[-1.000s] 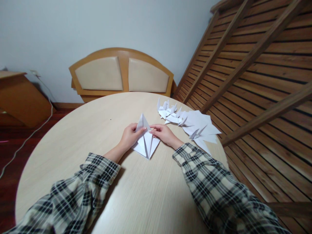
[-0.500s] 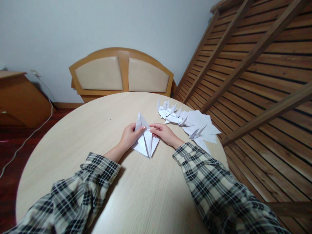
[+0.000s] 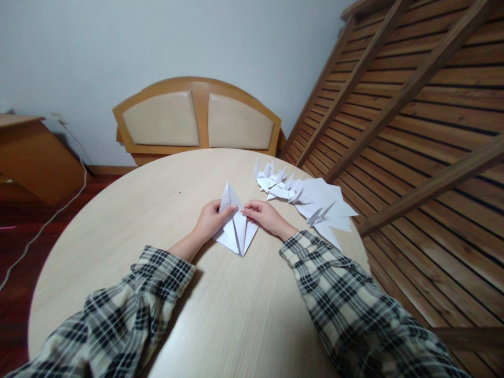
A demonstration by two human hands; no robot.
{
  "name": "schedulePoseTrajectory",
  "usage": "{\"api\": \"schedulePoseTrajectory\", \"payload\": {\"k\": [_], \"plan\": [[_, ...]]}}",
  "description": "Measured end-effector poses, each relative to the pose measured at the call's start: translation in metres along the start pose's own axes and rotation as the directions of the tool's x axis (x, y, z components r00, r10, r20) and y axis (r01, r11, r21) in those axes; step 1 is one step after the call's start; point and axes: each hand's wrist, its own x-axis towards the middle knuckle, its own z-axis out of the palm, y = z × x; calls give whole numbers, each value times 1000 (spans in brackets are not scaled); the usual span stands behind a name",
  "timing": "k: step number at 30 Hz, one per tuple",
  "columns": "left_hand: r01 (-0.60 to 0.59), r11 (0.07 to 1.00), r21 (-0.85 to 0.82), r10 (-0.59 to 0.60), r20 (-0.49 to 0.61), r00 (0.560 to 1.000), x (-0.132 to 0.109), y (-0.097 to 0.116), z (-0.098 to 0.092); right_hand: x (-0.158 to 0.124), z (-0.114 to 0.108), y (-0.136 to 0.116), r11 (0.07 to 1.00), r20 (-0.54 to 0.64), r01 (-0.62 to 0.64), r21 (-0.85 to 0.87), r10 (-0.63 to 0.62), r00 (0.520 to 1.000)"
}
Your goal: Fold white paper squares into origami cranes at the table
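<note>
Pale round counter (image 3: 118, 220) below, my left hand (image 3: 209, 218) and right hand (image 3: 268, 216) pinch the sides of the folded white paper (image 3: 239, 232) between them; uneven tugging could skew its creases.

– Between left grip (image 3: 210, 218) and right grip (image 3: 266, 216)?
– See folded paper (image 3: 241, 228), at middle of worktop (image 3: 244, 315).
– Right of that?
– Find folded figures (image 3: 263, 184) in a row, then loose sheets (image 3: 328, 194) alongside, towards worktop edge.
– Beyond?
– Note headboard (image 3: 202, 115) behind worktop, slatted panel (image 3: 425, 121) right, cabinet (image 3: 39, 163) and cable (image 3: 86, 170) left.
</note>
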Motion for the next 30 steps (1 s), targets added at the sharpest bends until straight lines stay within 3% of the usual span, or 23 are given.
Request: {"api": "schedulePoseTrajectory", "payload": {"k": [9, 14, 18, 24, 30], "plan": [[-61, 998, 33, 59, 45, 997, 1, -1, 0, -2, 0, 0, 988, -23, 72, -139, -76, 997], [-110, 992, 67, 106, 72, 992, 1, -1, 0, -4, 0, -1, 987, -25, 107, -123, -111, 994], [-158, 982, 101, 148, 102, 984, 1, -3, 0, -4, 1, -3, 961, -53, 158, -229, -174, 983], [-169, 977, 132, 148, 154, 977, 2, -4, 0, -2, 1, -1, 980, -31, 158, -117, -162, 986], [-161, 958, 236, 112, 207, 972, 2, -2, 0, -2, 3, -3, 959, -58, 191, -210, -208, 976]]}}
